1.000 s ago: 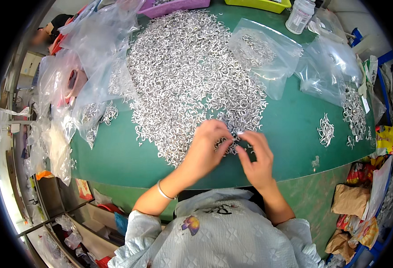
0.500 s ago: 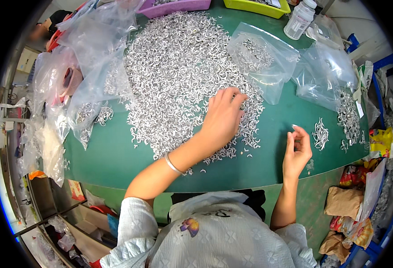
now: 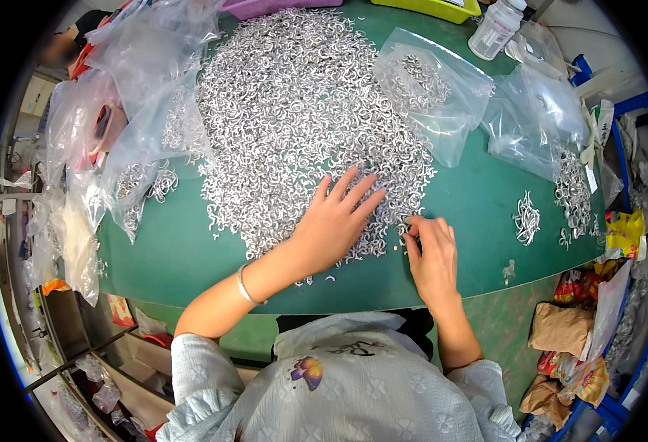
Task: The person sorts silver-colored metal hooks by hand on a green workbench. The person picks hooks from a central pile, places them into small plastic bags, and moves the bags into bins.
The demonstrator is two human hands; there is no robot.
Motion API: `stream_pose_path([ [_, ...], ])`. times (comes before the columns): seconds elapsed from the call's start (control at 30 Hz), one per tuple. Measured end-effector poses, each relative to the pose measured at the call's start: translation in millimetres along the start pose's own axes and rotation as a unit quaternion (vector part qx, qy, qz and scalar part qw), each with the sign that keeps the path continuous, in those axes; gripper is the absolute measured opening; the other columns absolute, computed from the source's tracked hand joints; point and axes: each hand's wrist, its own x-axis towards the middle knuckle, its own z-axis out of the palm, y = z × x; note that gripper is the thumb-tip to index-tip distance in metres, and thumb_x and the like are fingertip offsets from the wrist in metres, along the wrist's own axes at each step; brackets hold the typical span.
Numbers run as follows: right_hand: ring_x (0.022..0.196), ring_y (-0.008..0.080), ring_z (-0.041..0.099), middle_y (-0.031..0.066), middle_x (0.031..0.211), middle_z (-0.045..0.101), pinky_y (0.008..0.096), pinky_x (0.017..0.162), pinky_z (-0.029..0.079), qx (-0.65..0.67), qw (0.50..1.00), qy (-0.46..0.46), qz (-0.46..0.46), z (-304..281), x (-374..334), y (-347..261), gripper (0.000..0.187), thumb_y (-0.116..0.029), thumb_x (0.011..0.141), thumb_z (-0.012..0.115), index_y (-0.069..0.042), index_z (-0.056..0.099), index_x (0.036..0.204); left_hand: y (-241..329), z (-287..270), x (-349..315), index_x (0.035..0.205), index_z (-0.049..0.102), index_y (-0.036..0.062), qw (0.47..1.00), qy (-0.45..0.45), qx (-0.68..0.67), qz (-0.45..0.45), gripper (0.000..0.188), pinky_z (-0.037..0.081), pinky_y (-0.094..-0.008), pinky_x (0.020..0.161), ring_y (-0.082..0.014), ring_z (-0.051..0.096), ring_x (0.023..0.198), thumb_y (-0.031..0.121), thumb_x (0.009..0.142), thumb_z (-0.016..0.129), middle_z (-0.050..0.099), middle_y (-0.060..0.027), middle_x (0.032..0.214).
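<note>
A broad pile of small silvery crescent-shaped metal pieces [image 3: 287,96] covers the middle of the green table [image 3: 471,214]. My left hand [image 3: 331,225] lies palm down on the near part of this pile, its fingers spread and nothing gripped. At the pile's near right edge, my right hand [image 3: 434,258] has thumb and forefinger bent together in a pinch. Metal pieces lie right by those fingertips; whether one is between them is too small to make out. Farther right sits a little separate heap of pieces [image 3: 527,219], with a larger heap [image 3: 573,193] beyond it.
Clear plastic bags holding pieces lie right of the pile [image 3: 434,96] and left of it [image 3: 136,184]. A purple tray [image 3: 279,6], a yellow-green tray [image 3: 431,10] and a white bottle [image 3: 496,29] stand at the back. Brown paper packages [image 3: 559,328] are beside the table's right edge.
My right hand has come left from beside the small heap to the pile's edge. My left hand has drawn back toward me and left, its fingers now spread flatter.
</note>
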Motion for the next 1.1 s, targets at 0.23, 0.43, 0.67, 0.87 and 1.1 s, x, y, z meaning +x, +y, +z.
stream_pose_path([
  [0.23, 0.07, 0.0259, 0.057, 0.0102, 0.074, 0.057, 0.0344, 0.063, 0.046, 0.108, 0.99, 0.073, 0.056, -19, 11, -5, 0.028, 0.01, 0.068, 0.064, -0.001, 0.059, 0.093, 10, -11, -21, 0.123, 0.048, 0.0092, 1.0, 0.004, -0.01, -0.012, 0.048, 0.027, -0.0552, 0.1, -0.0335, 0.03, 0.128, 0.015, 0.078, 0.062, 0.036, -0.0121, 0.136],
  [0.43, 0.074, 0.0308, 0.056, 0.0123, 0.081, 0.059, 0.038, 0.068, 0.046, 0.071, 0.996, 0.033, -0.046, 5, 24, 9, 0.022, 0.008, 0.069, 0.064, 0.0, 0.056, 0.088, 31, 10, -16, 0.13, 0.043, 0.0091, 1.0, -0.002, -0.022, 0.006, 0.058, 0.026, -0.0582, 0.099, -0.036, 0.025, 0.131, 0.03, 0.079, 0.062, 0.028, -0.0134, 0.143],
  [0.67, 0.073, 0.0276, 0.059, 0.0118, 0.083, 0.061, 0.0347, 0.064, 0.047, 0.07, 0.996, 0.055, 0.014, -1, 21, 10, 0.02, 0.008, 0.073, 0.062, 0.0, 0.057, 0.091, 27, 7, -38, 0.129, 0.043, 0.0076, 0.999, -0.037, -0.019, -0.008, 0.055, 0.023, -0.0592, 0.1, -0.0365, 0.021, 0.133, 0.025, 0.08, 0.061, 0.026, -0.014, 0.143],
  [0.87, 0.069, 0.0151, 0.059, 0.0079, 0.085, 0.065, 0.0242, 0.059, 0.044, 0.138, 0.982, 0.101, 0.079, -15, 20, 19, 0.024, 0.006, 0.076, 0.06, -0.001, 0.058, 0.098, 30, 5, -40, 0.127, 0.045, 0.0068, 0.999, -0.033, -0.016, -0.017, 0.053, 0.022, -0.0603, 0.1, -0.0377, 0.02, 0.133, 0.024, 0.08, 0.061, 0.026, -0.0147, 0.143],
  [1.1, 0.077, 0.0118, 0.06, 0.0101, 0.096, 0.064, 0.0214, 0.067, 0.046, 0.252, 0.946, 0.095, 0.182, -48, 3, 70, 0.019, 0.006, 0.085, 0.052, 0.002, 0.052, 0.103, 28, -3, -27, 0.126, 0.046, 0.0062, 1.0, -0.011, -0.024, -0.011, 0.053, 0.022, -0.0613, 0.1, -0.0397, 0.021, 0.132, 0.021, 0.079, 0.063, 0.028, -0.0184, 0.14],
])
